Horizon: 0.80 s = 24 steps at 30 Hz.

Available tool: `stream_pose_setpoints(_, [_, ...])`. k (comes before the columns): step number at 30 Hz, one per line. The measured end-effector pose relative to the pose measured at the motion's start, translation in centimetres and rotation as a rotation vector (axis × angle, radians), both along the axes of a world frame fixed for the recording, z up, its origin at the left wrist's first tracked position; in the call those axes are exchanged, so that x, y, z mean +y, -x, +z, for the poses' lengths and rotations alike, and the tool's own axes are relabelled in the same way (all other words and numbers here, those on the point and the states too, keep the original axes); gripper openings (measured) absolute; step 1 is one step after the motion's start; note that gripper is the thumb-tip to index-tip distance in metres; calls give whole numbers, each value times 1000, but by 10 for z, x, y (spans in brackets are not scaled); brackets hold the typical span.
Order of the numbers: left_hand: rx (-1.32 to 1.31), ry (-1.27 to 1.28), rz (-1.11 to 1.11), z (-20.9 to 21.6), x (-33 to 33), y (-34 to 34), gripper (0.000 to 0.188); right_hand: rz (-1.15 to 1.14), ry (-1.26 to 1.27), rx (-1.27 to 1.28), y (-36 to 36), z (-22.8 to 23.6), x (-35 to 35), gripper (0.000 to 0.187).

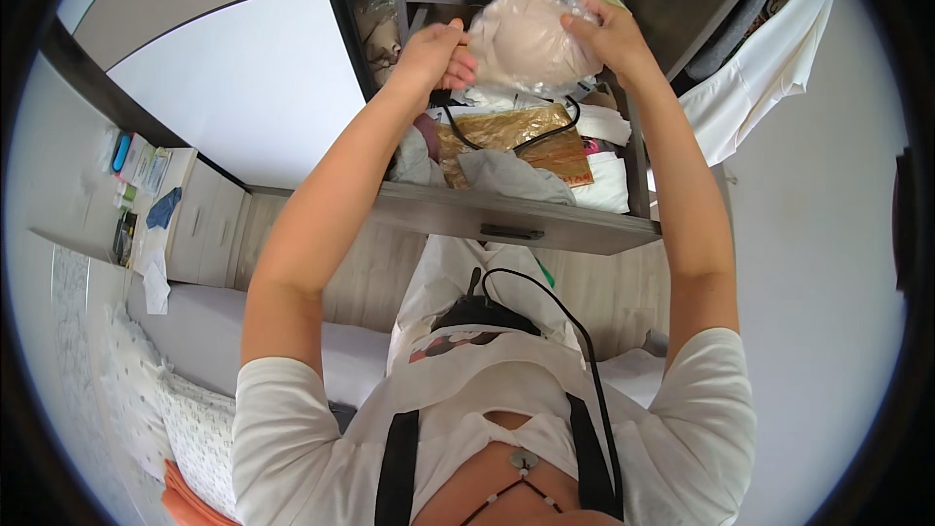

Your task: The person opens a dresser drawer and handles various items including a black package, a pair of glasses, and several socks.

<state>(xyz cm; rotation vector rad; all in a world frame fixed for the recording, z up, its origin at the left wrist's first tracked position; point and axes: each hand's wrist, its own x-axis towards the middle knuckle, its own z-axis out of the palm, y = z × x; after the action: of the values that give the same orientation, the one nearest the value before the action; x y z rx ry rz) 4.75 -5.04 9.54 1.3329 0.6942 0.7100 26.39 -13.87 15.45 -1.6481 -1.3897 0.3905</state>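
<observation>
Behind both hands (pixel 526 39): half-hidden bagged pale bundle (pixel 531 39)

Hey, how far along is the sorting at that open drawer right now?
Done: the drawer is pulled open, with folded cloth and a gold packet already lying inside. In hand: the left hand and right hand hold a pale padded item in clear wrap up over the drawer. Left: the item is not yet set down, and the drawer is open.

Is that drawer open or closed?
Open. The drawer is pulled out below both hands, and you can see the gold packet, black cord and folded cloths lying inside it.
</observation>
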Motion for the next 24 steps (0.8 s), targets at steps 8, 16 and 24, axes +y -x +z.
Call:
stream_pose_setpoints(8, [-744,529,-450,30,-23,6,69,516,-478,-838,47,10,-45,31])
stream_pose_setpoints(16, [-763,550,-358,19,-19,4,46,369,-405,-525,46,1,-58,31])
stream_pose_setpoints(24, [-664,426,-363,21,-30,2,45,36,-580,-446,52,5,-62,46])
